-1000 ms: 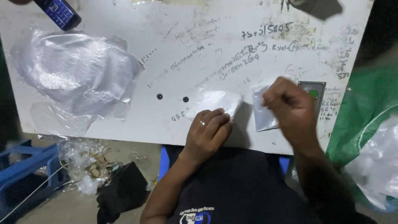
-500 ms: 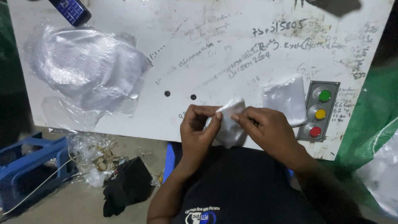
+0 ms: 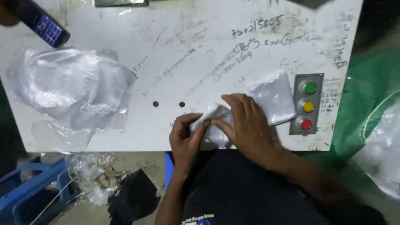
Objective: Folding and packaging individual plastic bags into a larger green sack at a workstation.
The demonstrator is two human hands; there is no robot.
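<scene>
My left hand (image 3: 187, 135) and my right hand (image 3: 248, 123) meet at the near edge of a white table (image 3: 200, 54). Both pinch a small clear plastic bag (image 3: 216, 118) between them, the right hand lying flat over most of it. Just to the right, touching my right hand, lies a filled white plastic pouch (image 3: 273, 98). The part of the small bag under my fingers is hidden.
A grey box with green, yellow and red buttons (image 3: 307, 103) sits at the table's right edge. A heap of clear plastic bags (image 3: 71, 89) lies at the left, a dark phone (image 3: 46, 28) at the far left corner. Blue crate (image 3: 29, 196) and green sack (image 3: 366, 91) flank the table.
My right hand let go of the pouch on the right and came over to the left hand. Both hands now work the small bag together near the table edge.
</scene>
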